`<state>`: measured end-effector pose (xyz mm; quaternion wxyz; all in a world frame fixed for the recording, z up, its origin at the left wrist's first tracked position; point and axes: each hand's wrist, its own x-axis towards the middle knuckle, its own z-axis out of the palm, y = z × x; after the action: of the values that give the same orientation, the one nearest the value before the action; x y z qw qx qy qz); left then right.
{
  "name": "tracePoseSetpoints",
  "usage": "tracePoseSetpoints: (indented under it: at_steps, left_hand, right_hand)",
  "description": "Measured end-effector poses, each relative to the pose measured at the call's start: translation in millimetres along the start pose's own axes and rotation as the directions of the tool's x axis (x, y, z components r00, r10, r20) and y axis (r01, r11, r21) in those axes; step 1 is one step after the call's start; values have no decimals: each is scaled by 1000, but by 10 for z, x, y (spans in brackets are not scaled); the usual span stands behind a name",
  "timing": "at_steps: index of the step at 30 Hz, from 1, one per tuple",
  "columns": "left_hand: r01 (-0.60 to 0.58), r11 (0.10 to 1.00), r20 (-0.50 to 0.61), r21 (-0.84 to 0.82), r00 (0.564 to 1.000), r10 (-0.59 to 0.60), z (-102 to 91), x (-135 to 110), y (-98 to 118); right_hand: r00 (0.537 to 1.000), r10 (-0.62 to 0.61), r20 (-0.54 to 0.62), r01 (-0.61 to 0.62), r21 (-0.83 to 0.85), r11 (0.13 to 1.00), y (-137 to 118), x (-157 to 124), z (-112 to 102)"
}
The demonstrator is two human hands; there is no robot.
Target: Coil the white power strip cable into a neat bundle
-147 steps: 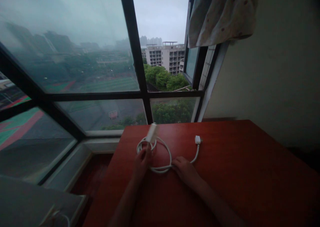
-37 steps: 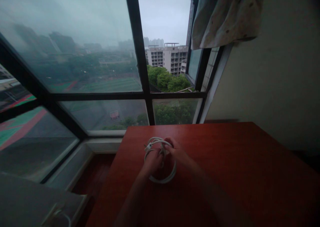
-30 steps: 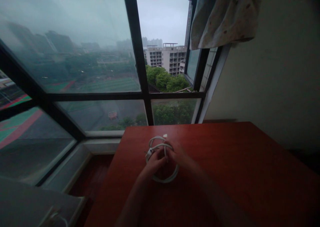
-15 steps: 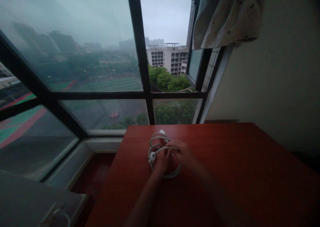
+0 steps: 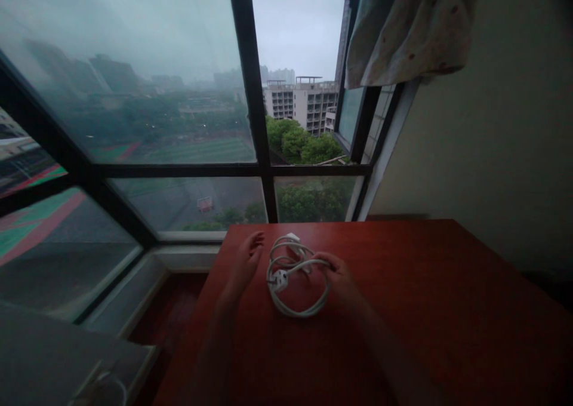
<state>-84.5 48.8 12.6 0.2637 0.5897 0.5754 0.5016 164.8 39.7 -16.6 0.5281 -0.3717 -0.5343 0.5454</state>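
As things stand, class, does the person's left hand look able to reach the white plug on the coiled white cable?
Probably yes: the left hand lies open beside the coiled white cable, with only red tabletop between it and the white plug.

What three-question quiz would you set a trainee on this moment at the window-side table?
1. True or false: the left hand grips the white cable.
2. Where does the coiled cable lie? A: on the red table. B: on the window sill. C: over the hanging cloth.
3. Which hand touches the coil?
Key: 1 false, it lies open beside the coil, apart from it. 2 A. 3 the right hand, at the coil's right side.
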Motion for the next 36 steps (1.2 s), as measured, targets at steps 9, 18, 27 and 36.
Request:
tracePoseSetpoints:
  at_steps: [9,18,27,36]
  left_hand:
    - [-252,960,174,123,958,230,314,-193,-195]
    - [-286,928,294,240,932,211,179,-922,-351]
    - [-301,903,311,305,928,204,172,-1015,-343]
    - [-263,919,260,292,947,188,183,-991,-335]
  right_hand:
    - [911,126,-392,11,329,944,259,-41,-165]
    - [868,153,-473,-5,301,954,443,-27,-218]
    - [824,107,-557,-27,151,988,407,-75,-330]
    - [946,-160,-282,16,-454,891,198,-100,-570]
